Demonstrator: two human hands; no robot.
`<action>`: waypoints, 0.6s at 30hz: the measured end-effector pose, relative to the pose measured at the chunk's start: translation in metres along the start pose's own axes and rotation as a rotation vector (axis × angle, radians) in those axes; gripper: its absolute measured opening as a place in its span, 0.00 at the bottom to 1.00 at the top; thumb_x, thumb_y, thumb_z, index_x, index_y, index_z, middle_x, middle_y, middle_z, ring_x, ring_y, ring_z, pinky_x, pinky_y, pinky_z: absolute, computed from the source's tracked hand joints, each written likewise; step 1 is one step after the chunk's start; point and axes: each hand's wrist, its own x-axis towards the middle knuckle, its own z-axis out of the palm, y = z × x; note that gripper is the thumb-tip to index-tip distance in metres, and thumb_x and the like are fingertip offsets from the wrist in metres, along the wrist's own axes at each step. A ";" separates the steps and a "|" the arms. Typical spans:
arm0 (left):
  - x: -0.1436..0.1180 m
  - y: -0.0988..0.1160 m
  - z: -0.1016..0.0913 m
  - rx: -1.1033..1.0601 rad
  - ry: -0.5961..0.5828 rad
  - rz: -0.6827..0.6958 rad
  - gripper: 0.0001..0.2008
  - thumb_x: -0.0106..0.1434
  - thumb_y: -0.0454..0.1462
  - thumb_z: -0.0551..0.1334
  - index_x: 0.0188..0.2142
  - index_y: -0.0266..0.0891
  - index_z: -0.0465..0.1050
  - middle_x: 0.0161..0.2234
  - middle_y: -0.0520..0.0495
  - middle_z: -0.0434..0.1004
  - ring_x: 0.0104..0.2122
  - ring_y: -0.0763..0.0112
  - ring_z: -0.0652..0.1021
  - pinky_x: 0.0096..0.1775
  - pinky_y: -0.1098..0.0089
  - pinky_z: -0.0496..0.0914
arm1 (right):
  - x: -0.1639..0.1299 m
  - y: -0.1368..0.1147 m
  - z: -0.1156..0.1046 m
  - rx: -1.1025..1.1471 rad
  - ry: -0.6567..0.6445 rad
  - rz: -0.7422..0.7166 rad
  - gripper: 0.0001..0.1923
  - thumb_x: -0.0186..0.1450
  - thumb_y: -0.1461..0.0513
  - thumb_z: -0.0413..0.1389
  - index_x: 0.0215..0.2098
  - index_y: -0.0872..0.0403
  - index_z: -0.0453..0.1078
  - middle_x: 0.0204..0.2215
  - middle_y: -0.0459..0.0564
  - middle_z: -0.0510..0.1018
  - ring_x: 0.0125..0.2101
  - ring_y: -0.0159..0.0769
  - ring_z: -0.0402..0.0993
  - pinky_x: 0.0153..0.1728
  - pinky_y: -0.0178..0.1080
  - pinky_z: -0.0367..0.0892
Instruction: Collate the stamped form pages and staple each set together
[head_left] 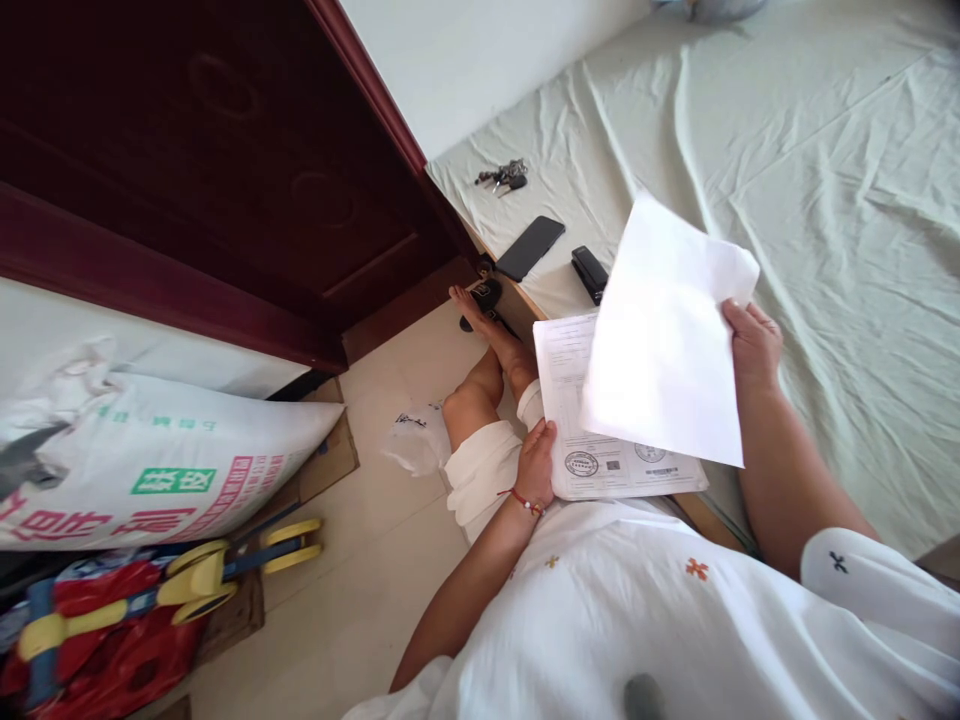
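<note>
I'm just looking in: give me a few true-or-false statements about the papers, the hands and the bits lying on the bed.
1. The right hand lifts a blank white sheet. True.
2. The left hand holds the keys. False: it holds the stamped document; the keys lie on the bed.
3. A black phone lies on the bed. True.
4. The stapler lies on the floor. False: it is on the bed, beside the phone.
</note>
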 end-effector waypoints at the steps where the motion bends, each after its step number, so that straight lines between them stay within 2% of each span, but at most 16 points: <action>1: 0.000 0.001 0.001 0.007 0.001 0.001 0.23 0.51 0.50 0.76 0.42 0.40 0.81 0.44 0.42 0.85 0.55 0.53 0.79 0.58 0.57 0.70 | -0.002 -0.002 0.002 0.041 0.017 0.039 0.16 0.60 0.47 0.60 0.39 0.48 0.72 0.26 0.49 0.78 0.25 0.42 0.73 0.26 0.45 0.70; 3: -0.001 0.003 0.002 0.012 0.002 0.000 0.24 0.51 0.51 0.76 0.42 0.39 0.81 0.44 0.42 0.85 0.55 0.52 0.79 0.58 0.56 0.70 | -0.008 -0.005 0.007 0.104 0.056 0.112 0.15 0.57 0.49 0.63 0.36 0.48 0.72 0.25 0.48 0.77 0.23 0.39 0.70 0.24 0.43 0.67; 5: -0.001 0.004 0.002 -0.002 -0.005 -0.010 0.24 0.51 0.51 0.76 0.43 0.39 0.81 0.44 0.42 0.85 0.55 0.52 0.79 0.58 0.55 0.71 | -0.016 -0.010 0.013 0.034 -0.022 0.109 0.15 0.58 0.48 0.64 0.32 0.48 0.70 0.24 0.47 0.75 0.22 0.36 0.64 0.22 0.40 0.61; 8: -0.001 0.002 0.001 -0.024 -0.001 -0.021 0.23 0.51 0.49 0.76 0.43 0.40 0.81 0.44 0.43 0.85 0.52 0.54 0.81 0.57 0.57 0.72 | -0.025 -0.015 0.020 -0.217 -0.162 0.013 0.19 0.62 0.46 0.60 0.24 0.49 0.62 0.19 0.43 0.64 0.20 0.31 0.54 0.21 0.38 0.52; 10: 0.000 0.000 0.001 -0.014 0.002 -0.012 0.21 0.52 0.47 0.76 0.42 0.40 0.82 0.44 0.44 0.85 0.49 0.56 0.82 0.55 0.58 0.72 | -0.030 -0.017 0.024 -0.411 -0.201 -0.062 0.23 0.63 0.48 0.58 0.21 0.49 0.54 0.17 0.41 0.56 0.20 0.30 0.50 0.21 0.37 0.47; 13: 0.001 -0.002 0.000 0.009 -0.001 0.009 0.18 0.54 0.46 0.74 0.42 0.41 0.82 0.42 0.47 0.85 0.48 0.58 0.82 0.53 0.60 0.73 | -0.033 -0.018 0.029 -0.581 -0.218 -0.123 0.24 0.64 0.51 0.56 0.20 0.49 0.49 0.17 0.41 0.52 0.20 0.30 0.48 0.22 0.38 0.47; 18: 0.000 -0.002 0.002 0.006 -0.011 0.036 0.15 0.56 0.44 0.71 0.40 0.40 0.82 0.40 0.48 0.85 0.50 0.59 0.81 0.53 0.63 0.72 | -0.035 -0.012 0.033 -0.639 -0.263 -0.166 0.22 0.66 0.53 0.53 0.21 0.49 0.49 0.17 0.41 0.55 0.20 0.31 0.50 0.24 0.39 0.49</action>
